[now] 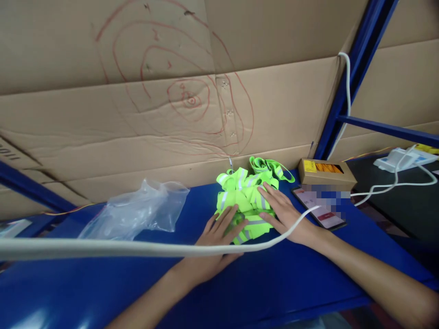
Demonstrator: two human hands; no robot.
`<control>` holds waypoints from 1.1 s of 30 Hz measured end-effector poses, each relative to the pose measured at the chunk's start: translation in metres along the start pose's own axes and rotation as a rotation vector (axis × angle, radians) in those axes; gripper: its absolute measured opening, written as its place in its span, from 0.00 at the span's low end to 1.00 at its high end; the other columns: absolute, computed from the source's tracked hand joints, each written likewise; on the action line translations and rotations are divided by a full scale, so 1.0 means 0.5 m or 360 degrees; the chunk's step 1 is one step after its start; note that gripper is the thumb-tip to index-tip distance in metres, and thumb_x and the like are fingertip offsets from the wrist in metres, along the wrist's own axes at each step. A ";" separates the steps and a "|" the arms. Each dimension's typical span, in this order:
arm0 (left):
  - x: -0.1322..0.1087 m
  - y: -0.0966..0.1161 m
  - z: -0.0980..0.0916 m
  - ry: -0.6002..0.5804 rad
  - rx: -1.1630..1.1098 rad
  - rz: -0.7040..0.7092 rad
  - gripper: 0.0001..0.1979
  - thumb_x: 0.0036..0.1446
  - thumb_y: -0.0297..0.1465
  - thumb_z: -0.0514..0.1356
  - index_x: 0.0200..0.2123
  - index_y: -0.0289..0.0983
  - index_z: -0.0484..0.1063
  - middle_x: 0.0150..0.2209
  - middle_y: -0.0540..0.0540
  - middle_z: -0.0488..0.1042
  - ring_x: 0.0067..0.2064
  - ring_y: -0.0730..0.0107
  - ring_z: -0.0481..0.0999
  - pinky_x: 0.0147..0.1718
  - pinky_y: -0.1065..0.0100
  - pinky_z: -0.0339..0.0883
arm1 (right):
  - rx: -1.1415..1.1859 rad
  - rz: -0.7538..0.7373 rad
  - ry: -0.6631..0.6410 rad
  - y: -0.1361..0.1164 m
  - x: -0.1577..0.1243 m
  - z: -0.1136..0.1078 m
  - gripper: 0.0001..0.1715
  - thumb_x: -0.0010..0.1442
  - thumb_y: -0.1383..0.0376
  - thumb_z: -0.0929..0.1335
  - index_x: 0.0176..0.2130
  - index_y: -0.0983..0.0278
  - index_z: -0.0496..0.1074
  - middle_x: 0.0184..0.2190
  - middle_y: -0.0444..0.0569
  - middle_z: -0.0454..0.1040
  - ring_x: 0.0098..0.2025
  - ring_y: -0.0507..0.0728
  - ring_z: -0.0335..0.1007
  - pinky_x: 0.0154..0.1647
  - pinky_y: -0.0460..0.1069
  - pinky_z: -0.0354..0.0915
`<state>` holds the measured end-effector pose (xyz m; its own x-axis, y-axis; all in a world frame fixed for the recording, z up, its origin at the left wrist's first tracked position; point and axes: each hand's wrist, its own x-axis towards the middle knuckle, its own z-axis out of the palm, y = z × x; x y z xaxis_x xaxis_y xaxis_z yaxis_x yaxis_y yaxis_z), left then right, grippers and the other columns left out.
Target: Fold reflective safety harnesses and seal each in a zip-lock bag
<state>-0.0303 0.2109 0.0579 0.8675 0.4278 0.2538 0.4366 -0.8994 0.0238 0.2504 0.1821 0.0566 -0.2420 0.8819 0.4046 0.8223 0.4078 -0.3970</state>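
Observation:
A heap of neon-green straps with silver reflective stripes lies on the blue shelf top, against the cardboard backing. My left hand rests at the heap's near left side, fingers spread and touching the straps. From the right, my right hand lies on the straps with its fingers stretched out. Neither hand is closed round anything. Behind the heap sits a looser coil of the same strap. A white cable crosses the view in front of my left hand and my right wrist.
A crumpled clear plastic bag lies to the left. On the right are a phone, partly blurred, and a small cardboard box. Farther right, a white power strip sits beyond the blue upright post. Cardboard with red rings stands behind.

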 end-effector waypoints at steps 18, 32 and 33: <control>-0.002 -0.144 0.059 0.0498 -0.0348 -0.0547 0.26 0.64 0.23 0.51 0.64 0.42 0.60 0.68 0.37 0.56 0.70 0.54 0.60 0.67 0.45 0.60 | 0.0217 0.0206 0.0239 -0.016 -0.011 0.016 0.47 0.68 0.52 0.67 0.74 0.56 0.40 0.76 0.58 0.25 0.77 0.70 0.32 0.72 0.68 0.49; 0.005 -0.054 0.023 -0.0138 -0.0045 0.0082 0.32 0.69 0.40 0.54 0.72 0.48 0.49 0.75 0.41 0.47 0.75 0.48 0.44 0.70 0.37 0.42 | 0.0037 -0.0349 -0.0458 -0.048 -0.048 0.038 0.43 0.67 0.60 0.69 0.74 0.56 0.50 0.76 0.59 0.31 0.76 0.72 0.34 0.72 0.68 0.49; 0.005 -0.055 0.021 -0.0149 -0.0053 0.0066 0.31 0.69 0.40 0.54 0.72 0.48 0.50 0.75 0.41 0.47 0.75 0.48 0.43 0.70 0.37 0.42 | 0.0031 -0.0324 -0.0510 -0.049 -0.051 0.037 0.42 0.67 0.60 0.69 0.73 0.57 0.51 0.76 0.59 0.29 0.76 0.73 0.37 0.71 0.67 0.51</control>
<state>-0.0375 0.2377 0.0476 0.9039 0.3951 0.1638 0.3928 -0.9184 0.0477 0.2267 0.1540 0.0407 -0.5508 0.8103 0.2002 0.7314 0.5841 -0.3519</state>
